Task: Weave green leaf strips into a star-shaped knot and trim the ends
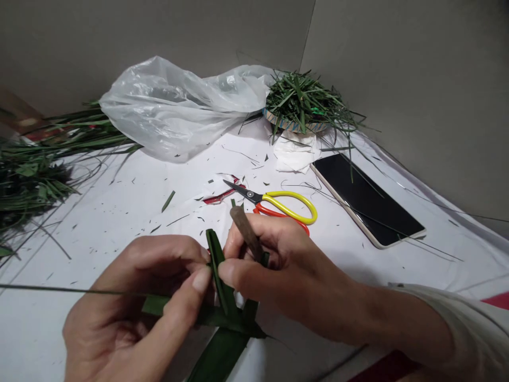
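A folded dark green leaf piece [220,350], with strips crossing one another, is between my hands at the bottom centre. My left hand [139,313] pinches an upright folded strip of it between thumb and forefinger. A long thin strand [59,288] runs from that hand to the left edge. From the other side, the thumb and forefinger of my right hand [286,276] press on the same upright strip. A brown stick-like piece [247,233] pokes up out of my right hand's curled fingers; its lower end is hidden.
Scissors [292,204] with yellow and red handles lie beyond my right hand. To the right is a phone [366,199]. Leaf scraps heap on a round container [304,103], beside a clear plastic bag [178,106]. Long leaves [32,180] pile at left; clippings dot the white surface.
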